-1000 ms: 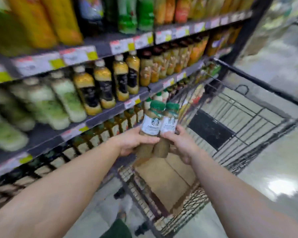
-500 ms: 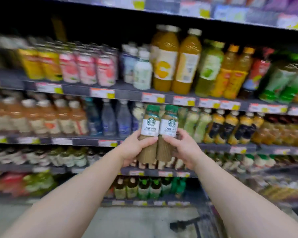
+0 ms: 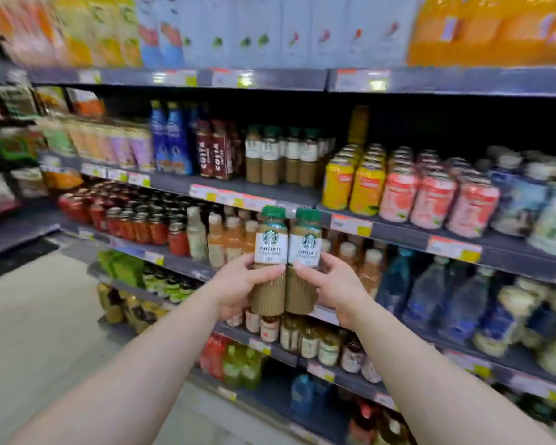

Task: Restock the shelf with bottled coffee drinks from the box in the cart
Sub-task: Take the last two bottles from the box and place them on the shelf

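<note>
Head view, facing a stocked store aisle. At 9 o'clock the floor point(image 3: 39, 332) lies bare and pale, the one open stretch of room, bounded on its right by the slanting front edges of the lower shelves. The shelf unit point(image 3: 257, 79) fills the rest of the field; its grey lips carry price tags point(image 3: 231, 198) and run from 9 o'clock down toward 4 o'clock.

On the shelf at 12 o'clock stands a row of coffee bottles point(image 3: 280, 155) with green caps and white labels. Left of it stand dark red cartons point(image 3: 213, 153); right of it, yellow cans point(image 3: 353, 184) and pink cans point(image 3: 430, 194). A dark gap opens above the cans, beneath the next shelf up.

Both forearms rise from the lower edge toward the centre. The left hand point(image 3: 238, 285) is curled round the lower body of the left bottle point(image 3: 270, 261), thumb across the front just under the label. The right hand point(image 3: 336, 284) grips the right bottle point(image 3: 305, 263) the same way, thumb pointing inward. The two bottles are upright, touching side by side, labels facing the camera. They are held in the air in front of the shelf edge, below and just right of the matching row.
</note>
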The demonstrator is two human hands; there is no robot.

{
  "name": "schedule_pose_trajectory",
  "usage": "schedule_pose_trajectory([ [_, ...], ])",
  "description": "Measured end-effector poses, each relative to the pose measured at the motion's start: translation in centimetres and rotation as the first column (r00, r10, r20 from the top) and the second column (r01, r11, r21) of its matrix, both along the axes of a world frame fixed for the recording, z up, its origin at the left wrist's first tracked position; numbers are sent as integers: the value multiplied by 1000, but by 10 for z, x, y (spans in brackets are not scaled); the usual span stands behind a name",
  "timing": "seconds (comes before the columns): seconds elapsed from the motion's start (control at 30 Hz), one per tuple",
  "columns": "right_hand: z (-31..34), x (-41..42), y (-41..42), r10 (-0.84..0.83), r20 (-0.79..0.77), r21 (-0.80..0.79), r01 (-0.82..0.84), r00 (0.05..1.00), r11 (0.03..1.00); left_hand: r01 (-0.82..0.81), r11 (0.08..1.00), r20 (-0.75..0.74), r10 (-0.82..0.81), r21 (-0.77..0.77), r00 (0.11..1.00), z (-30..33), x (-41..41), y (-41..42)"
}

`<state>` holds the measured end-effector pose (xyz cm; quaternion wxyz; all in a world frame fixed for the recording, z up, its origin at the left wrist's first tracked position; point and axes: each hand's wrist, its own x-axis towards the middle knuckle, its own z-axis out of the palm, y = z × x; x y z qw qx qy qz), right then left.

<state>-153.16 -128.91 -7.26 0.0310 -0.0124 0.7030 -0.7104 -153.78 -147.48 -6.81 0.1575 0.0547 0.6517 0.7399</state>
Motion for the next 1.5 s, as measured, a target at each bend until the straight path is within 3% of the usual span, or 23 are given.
schedule_pose_trajectory([
  [0.3, 29, -99, -48, -36, -102, 162, 53, 994, 985, -166, 986, -89, 168, 21, 982, 7, -104, -54],
  [0.53, 78, -209, -53, -246, -380, 114, 309, 892, 944, -298, 955, -334, 280, -4, 900, 67, -221, -47],
  [0.7, 83, -276, -55, -345, -408, 175, 443, 846, 879, -402, 912, -539, 296, -87, 788, 95, -275, -30],
  [0.8, 68, -295, -51, -376, -394, 210, 480, 839, 852, -413, 877, -548, 226, -246, 806, 85, -302, -21],
  [0.93, 62, -307, -48, -446, -387, 234, 554, 807, 799, -365, 894, -516, 190, -261, 835, 69, -324, -8],
  [1.0, 59, -308, -47, -467, -358, 285, 571, 808, 770, -333, 877, -532, 108, -346, 840, 65, -330, -8],
  [1.1, 58, -309, -47, -521, -290, 373, 596, 803, 711, -318, 713, -533, -91, -625, 841, 57, -338, -18],
  [1.17, 59, -309, -49, -557, -274, 372, 620, 784, 691, -335, 615, -520, -144, -714, 842, 55, -344, -22],
  [1.5, 67, -314, -49, -646, -221, 373, 676, 730, 636, -425, 568, -590, -136, -704, 796, 59, -362, -10],
])
